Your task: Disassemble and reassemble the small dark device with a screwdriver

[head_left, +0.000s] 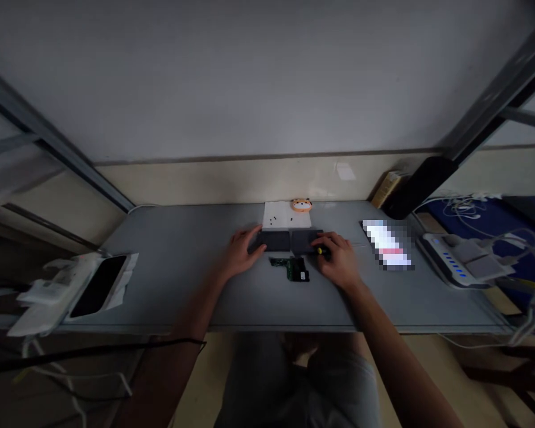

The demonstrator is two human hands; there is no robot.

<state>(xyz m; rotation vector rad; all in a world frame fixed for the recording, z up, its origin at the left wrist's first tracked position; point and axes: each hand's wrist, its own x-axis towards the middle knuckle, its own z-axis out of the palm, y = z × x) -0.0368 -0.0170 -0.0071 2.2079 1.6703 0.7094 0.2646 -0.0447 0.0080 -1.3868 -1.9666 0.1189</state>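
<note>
On the desk lies a dark flat rectangular case half [276,241], its left end between the thumb and fingers of my left hand [244,251]. A second dark flat piece [301,242] adjoins it on the right. My right hand [337,257] rests fingertips on that second piece while closed round a screwdriver [321,251]; its yellow handle end shows, and a thin shaft seems to stick out to the right. Just in front of both pieces is a green and black circuit board [298,269] with a narrow arm toward the left.
Several tiny dark screws [274,219] lie on a white sheet [285,209] behind, beside an orange animal-faced object [301,205]. A lit phone [386,245] and a power strip [461,261] with cables are at right. Another phone [98,285] lies at left.
</note>
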